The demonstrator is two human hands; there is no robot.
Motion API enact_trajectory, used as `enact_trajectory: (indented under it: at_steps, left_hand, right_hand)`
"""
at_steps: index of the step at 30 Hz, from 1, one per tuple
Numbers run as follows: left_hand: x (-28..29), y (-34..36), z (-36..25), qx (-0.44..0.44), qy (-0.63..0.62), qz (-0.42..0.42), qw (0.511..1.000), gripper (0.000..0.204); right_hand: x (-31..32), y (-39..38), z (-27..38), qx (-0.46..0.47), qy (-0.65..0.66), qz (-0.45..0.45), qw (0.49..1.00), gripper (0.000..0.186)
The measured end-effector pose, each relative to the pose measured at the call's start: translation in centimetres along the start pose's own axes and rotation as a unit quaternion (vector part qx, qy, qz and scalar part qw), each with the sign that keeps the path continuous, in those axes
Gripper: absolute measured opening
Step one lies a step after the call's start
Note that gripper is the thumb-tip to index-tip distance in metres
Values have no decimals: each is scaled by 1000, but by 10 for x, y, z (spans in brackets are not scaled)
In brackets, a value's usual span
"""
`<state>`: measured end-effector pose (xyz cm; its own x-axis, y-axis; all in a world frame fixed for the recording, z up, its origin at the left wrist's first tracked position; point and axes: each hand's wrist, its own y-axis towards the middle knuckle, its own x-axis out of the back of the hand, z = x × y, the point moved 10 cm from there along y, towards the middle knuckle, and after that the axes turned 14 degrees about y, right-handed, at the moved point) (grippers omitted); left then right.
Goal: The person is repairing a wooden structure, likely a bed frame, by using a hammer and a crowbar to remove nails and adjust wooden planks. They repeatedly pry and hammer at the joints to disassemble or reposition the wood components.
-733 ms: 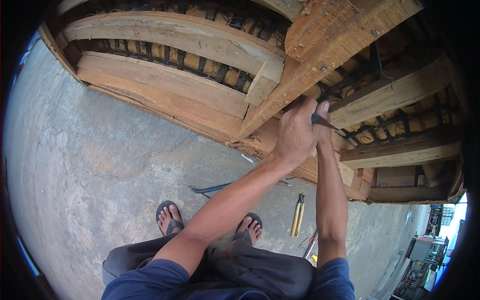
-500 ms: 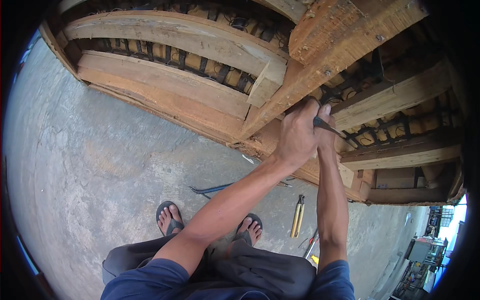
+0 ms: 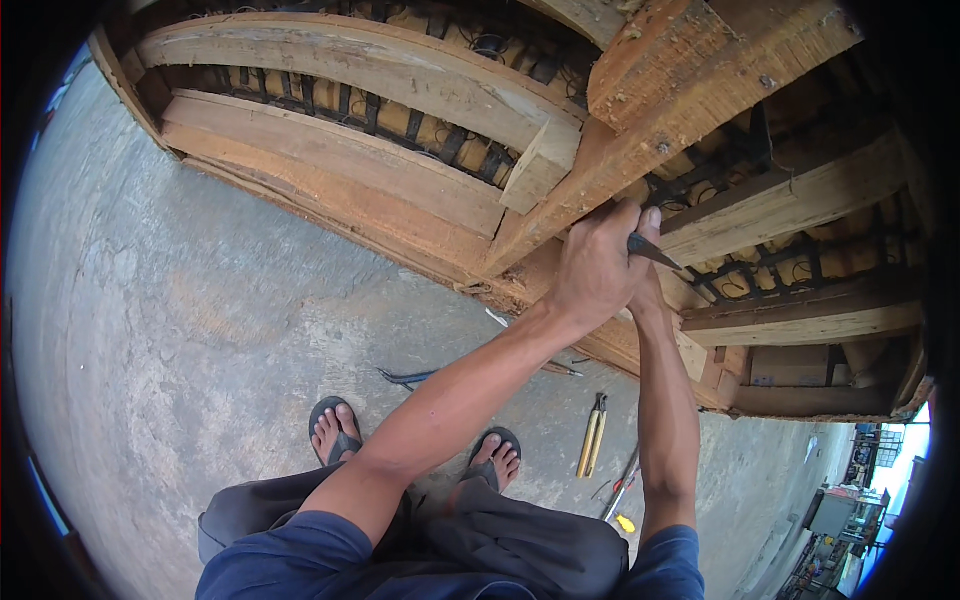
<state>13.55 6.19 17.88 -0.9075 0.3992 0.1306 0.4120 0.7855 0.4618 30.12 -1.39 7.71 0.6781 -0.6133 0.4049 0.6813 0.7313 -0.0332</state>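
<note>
Both my hands are closed together at the inner corner of an upturned wooden frame. My left hand is wrapped round a dark tapered metal tool, whose pointed end sticks out of the fist toward the right. Behind and against it is my right hand, closed and mostly covered by the left; what its fingers hold is hidden. Just above the hands a rough diagonal beam crosses the frame. Beside them on the right runs a pale wooden slat.
Dark webbing and springs show between the slats. On the concrete floor lie yellow-handled pincers, a dark curved tool partly behind my left forearm, and a rod-like tool near a yellow piece. My sandalled feet stand below the frame.
The view has shifted slightly. The exposed end of the metal tool has turned a little and looks shorter. My right wrist has drawn closer behind my left hand, both staying in the same corner.
</note>
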Motion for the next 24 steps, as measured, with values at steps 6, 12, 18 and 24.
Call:
enact_trajectory:
  at_steps: [6,12,18,24]
  left_hand:
    - [1,-9,-11,-74,19,-47,996,31]
    - [2,-1,-3,-33,5,-18,999,32]
    - [6,1,-1,-47,12,-17,999,31]
    - [13,-4,1,-44,-9,-6,999,31]
  right_hand:
    - [9,-4,-9,70,67,-37,995,64]
    - [8,-10,13,70,14,-59,996,60]
    - [-5,-4,4,12,-10,-4,1000,55]
    - [-10,-17,28,-17,-137,6,990,47]
